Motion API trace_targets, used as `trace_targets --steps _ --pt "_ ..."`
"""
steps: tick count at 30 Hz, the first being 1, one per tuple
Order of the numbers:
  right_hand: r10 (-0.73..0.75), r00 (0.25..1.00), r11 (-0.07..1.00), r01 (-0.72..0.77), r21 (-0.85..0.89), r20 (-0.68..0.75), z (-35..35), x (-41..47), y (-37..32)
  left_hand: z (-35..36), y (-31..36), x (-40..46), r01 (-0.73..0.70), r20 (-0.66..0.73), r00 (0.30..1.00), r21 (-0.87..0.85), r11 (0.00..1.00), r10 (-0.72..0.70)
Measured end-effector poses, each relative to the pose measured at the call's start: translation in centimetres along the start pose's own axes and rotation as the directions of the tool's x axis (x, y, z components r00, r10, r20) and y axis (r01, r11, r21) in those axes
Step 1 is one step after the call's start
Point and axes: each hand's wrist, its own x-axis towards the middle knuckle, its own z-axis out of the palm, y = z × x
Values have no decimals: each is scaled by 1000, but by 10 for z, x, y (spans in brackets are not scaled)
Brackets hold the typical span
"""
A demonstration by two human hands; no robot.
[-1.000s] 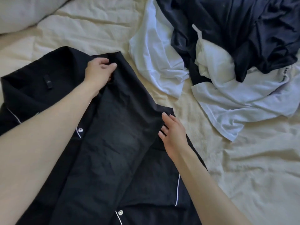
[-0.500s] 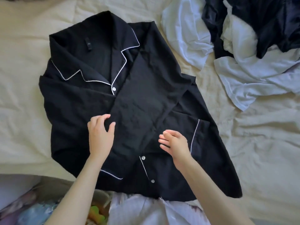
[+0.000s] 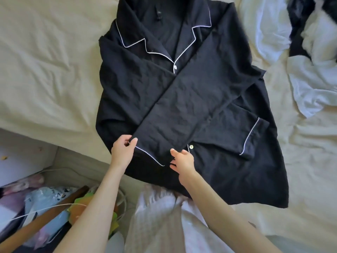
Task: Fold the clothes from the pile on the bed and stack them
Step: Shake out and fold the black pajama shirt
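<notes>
Black cotton-like fabric with white piping fills the middle of the view: a pyjama shirt [image 3: 182,92] lies face up on the cream bed [image 3: 45,70], collar away from the person, hem at the near edge. Nearest the camera, the left hand [image 3: 122,154] pinches the piped cuff [image 3: 149,157] of a sleeve, thumb and fingers together on its left corner. The right hand [image 3: 182,161] rests at the cuff's right corner beside a white button [image 3: 191,147]; its fingers are curled against the cloth, but whether they are clamped on it or only pressing cannot be told.

Compared with half a second earlier, both hands have come down from the middle of the sleeve to its end, and compared with a second earlier they have left the shoulder and side fold entirely. The sleeve [image 3: 191,106] now runs diagonally from the far right shoulder across the chest to the near left. This suggests the first side fold is set and the cuff is being aligned; the other side, with its pocket [image 3: 237,132], appears still unfolded.

Farther off, at the upper right, the pile [image 3: 310,52] of white and dark garments lies well apart from the shirt, unsorted. No finished stack is visible, so the task seems at an early stage.
</notes>
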Motion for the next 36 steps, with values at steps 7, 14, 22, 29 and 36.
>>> trace_targets --steps 7,14,22,29,36 --pt "-26 998 1000 27 -16 62 9 -7 28 -20 -37 -12 -20 -47 999 -212 977 10" --pt "-147 989 925 143 -352 16 14 -8 51 -34 -70 -12 -17 15 1000 -199 980 21" --pt "-853 293 -259 483 -837 433 -6 -6 27 -43 -56 21 -227 -166 962 -34 973 219" --pt "-582 564 -520 296 -801 586 2 18 9 -36 -54 40 -52 -180 984 -332 942 -10" --pt "-592 538 -510 325 -796 600 -11 15 33 -17 -122 4 139 199 976 -251 958 -90"
